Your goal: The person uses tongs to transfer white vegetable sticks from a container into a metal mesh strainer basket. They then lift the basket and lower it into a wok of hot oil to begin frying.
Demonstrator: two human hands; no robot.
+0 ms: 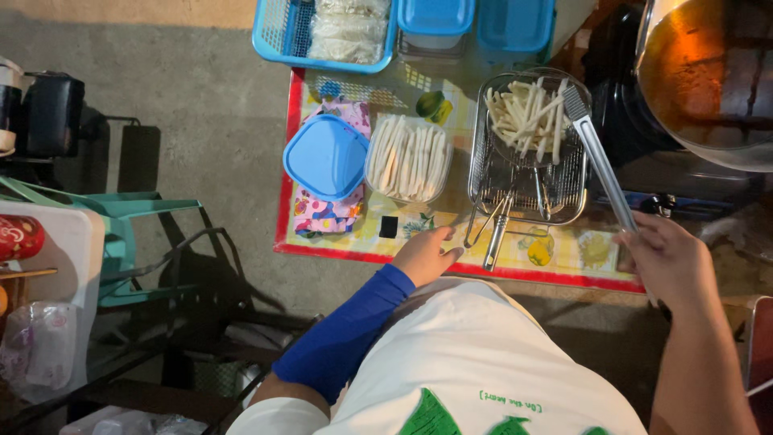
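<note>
Right hand (667, 262) fingers closed on tongs (597, 153), left hand (424, 254) loose, empty, wire basket (564, 189) and tub (408, 158) hold potato sticks.

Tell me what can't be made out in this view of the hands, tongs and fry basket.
- Right hand: its grip on the metal tongs is hidden behind the hand itself.
- Left hand: whether it touches the fry basket handles is unclear.
- Big pan: cut off by the top and right edges.
- Blue crate: cut off by the top edge.
</note>
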